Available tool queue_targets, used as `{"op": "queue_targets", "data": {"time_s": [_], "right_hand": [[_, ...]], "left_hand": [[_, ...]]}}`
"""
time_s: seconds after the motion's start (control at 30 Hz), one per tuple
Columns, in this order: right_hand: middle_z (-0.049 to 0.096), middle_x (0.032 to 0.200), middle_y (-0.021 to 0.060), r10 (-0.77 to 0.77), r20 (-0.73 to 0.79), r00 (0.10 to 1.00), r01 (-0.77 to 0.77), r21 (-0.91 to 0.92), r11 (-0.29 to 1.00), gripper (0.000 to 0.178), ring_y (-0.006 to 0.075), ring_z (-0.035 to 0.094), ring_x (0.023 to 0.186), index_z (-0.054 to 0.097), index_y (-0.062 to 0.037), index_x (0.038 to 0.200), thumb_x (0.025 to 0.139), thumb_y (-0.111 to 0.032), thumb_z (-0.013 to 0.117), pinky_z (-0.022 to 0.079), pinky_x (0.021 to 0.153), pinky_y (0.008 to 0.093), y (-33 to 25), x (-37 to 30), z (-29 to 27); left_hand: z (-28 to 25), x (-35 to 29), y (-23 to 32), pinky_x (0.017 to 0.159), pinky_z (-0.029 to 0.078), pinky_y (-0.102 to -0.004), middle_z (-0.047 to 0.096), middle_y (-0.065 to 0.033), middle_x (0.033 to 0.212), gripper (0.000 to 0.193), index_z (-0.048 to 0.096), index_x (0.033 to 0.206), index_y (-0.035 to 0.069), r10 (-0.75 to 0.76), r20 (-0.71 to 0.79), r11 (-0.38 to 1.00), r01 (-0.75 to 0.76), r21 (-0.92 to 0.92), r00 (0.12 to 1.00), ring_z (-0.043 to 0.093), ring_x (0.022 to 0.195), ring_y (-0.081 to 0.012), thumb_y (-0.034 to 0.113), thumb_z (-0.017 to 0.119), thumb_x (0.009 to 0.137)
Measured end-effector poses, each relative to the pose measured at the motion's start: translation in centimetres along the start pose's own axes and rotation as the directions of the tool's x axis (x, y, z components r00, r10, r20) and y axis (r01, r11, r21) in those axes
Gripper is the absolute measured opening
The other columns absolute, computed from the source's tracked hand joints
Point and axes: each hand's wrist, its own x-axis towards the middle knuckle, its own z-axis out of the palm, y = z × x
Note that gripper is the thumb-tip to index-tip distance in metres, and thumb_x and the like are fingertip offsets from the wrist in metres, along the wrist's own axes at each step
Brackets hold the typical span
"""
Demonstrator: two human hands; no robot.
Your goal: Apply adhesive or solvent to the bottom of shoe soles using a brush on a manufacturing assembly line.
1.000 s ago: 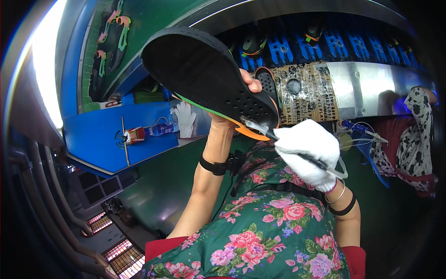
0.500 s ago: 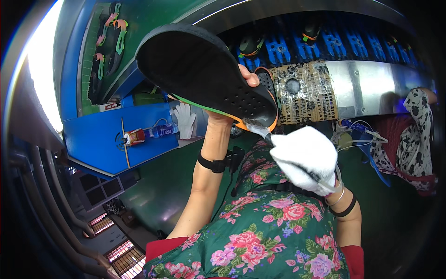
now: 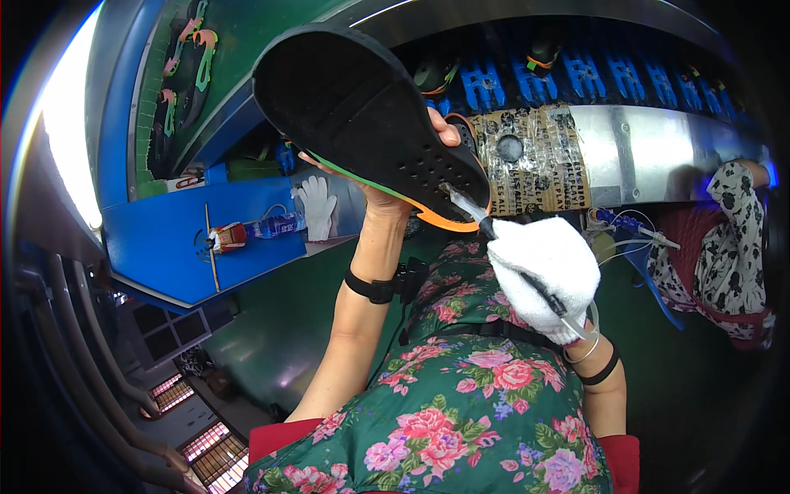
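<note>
I stand near, and I see a person who holds a large black sole (image 3: 346, 107) up in the air, above the front of the flowered apron (image 3: 494, 412). The bare left hand (image 3: 385, 191) is closed around its edges: the wrist comes from below, and the fingertips (image 3: 448, 132) appear on the far side. The right hand, in a white glove (image 3: 547, 276), grips a brush (image 3: 471, 207) with dark handle, and a thin clear tube (image 3: 593, 317) is near the wrist. The brush tip seems to touch the sole beside its small holes, close to the orange strip (image 3: 448, 220).

In my judgement, the sole may tilt or slip, because only one hand carries it and its wide end reaches far from the grip. If the brush is wet, which I cannot tell, too strong a push could leave liquid inside the holes or on the coloured strip. The tube could also catch on the arm and pull the brush from its line. Behind the sole is a smaller holed piece (image 3: 465, 132), near the cardboard (image 3: 535, 160); a careless turn might knock it. I cannot tell if the left hand touches this piece.
</note>
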Motion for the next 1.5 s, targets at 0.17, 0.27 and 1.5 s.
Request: {"op": "queue_targets", "data": {"time_s": [0.17,0.27,1.5], "right_hand": [[0.077,0.094,0.0130,0.033,0.063,0.997,-0.043,0.166,0.985,0.025,0.0265,0.072,0.078,0.078,-0.0054,0.097,0.073,0.002,0.082,0.057,0.070,0.0339,0.2,-0.1,-0.2],[0.077,0.092,0.0129,0.265,0.028,0.964,-0.250,0.440,0.862,0.021,0.0263,0.073,0.078,0.077,-0.0058,0.093,0.075,0.004,0.081,0.057,0.070,0.0345,0.7,-0.3,-0.5],[0.077,0.089,0.0096,-0.046,0.158,0.986,0.003,0.266,0.964,0.024,0.0244,0.072,0.074,0.078,-0.0091,0.093,0.072,0.001,0.084,0.056,0.068,0.0347,2.0,-0.4,-1.4]], "left_hand": [[0.3,-0.1,-0.8,0.090,0.057,-0.0427,0.065,-0.0196,0.106,0.136,0.059,0.119,-0.006,-0.081,0.008,0.995,0.081,-0.058,0.997,0.066,0.100,-0.0329,0.111,0.038,0.053],[0.9,-0.3,-1.0,0.088,0.057,-0.0428,0.065,-0.0192,0.104,0.131,0.059,0.118,-0.004,-0.077,-0.002,0.996,0.077,-0.052,0.997,0.066,0.098,-0.0321,0.110,0.040,0.057],[0.7,-0.6,-2.0,0.080,0.064,-0.0456,0.070,-0.0261,0.109,0.136,0.049,0.143,-0.003,-0.422,-0.109,0.906,0.416,-0.070,0.900,0.075,0.092,-0.0333,0.106,0.024,0.066]]}}
